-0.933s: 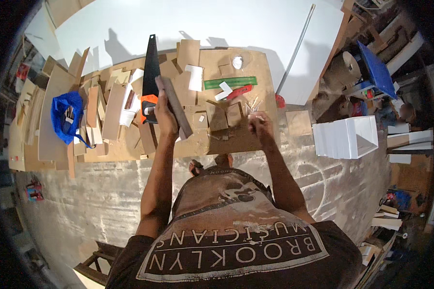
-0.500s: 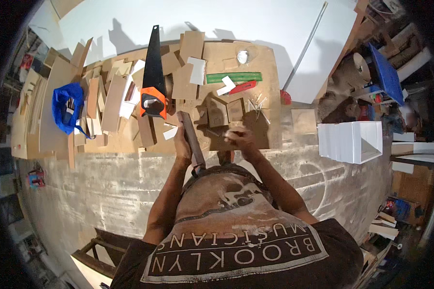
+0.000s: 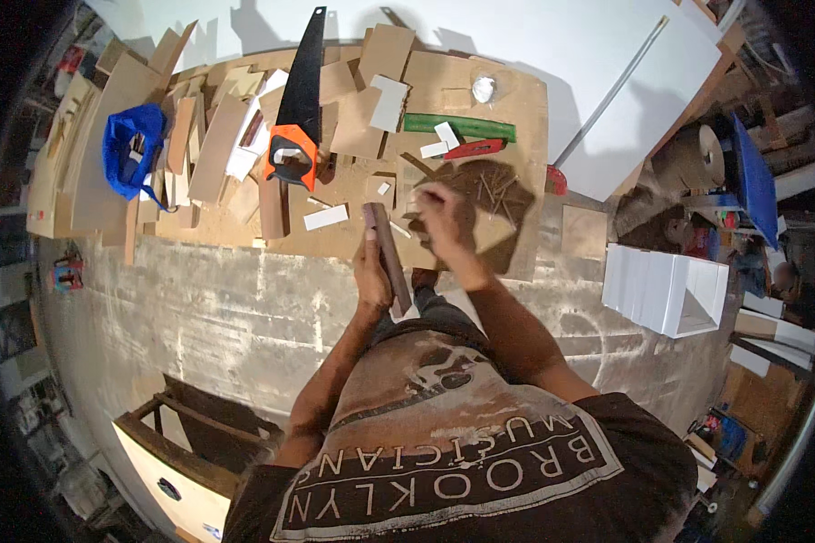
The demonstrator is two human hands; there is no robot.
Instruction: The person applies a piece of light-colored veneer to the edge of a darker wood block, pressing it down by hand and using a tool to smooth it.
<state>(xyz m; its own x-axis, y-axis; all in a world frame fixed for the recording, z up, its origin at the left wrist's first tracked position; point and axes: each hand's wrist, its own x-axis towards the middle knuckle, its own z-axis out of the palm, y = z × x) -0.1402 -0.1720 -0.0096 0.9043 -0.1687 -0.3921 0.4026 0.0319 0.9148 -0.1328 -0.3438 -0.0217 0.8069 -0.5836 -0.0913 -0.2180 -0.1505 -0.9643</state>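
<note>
My left hand [image 3: 371, 276] is wrapped round a long, narrow, brownish wooden strip [image 3: 389, 262], held tilted at the table's front edge. To its right my right hand [image 3: 447, 222] is raised over the table, fingers curled in together. Whatever those fingers hold, if anything, is too small to make out. Left of the strip's top end lies a white rectangular piece [image 3: 326, 217]. A smaller white piece [image 3: 384, 188] rests on a wooden block just beyond the strip. Thin sticks [image 3: 495, 195] lie scattered in shadow beyond my right hand.
A handsaw [image 3: 301, 100] with an orange and black handle lies among board offcuts [image 3: 217, 158]. Further left is a blue bag [image 3: 129, 154]. A green strip [image 3: 462, 127], a red tool [image 3: 476, 148] and a white cup-like object [image 3: 484, 89] lie at the back. A white box [image 3: 666, 288] stands right.
The whole view has shifted, with the table now higher in it. My left hand has brought the strip rightward, closer to my right hand. My right hand has risen further over the table.
</note>
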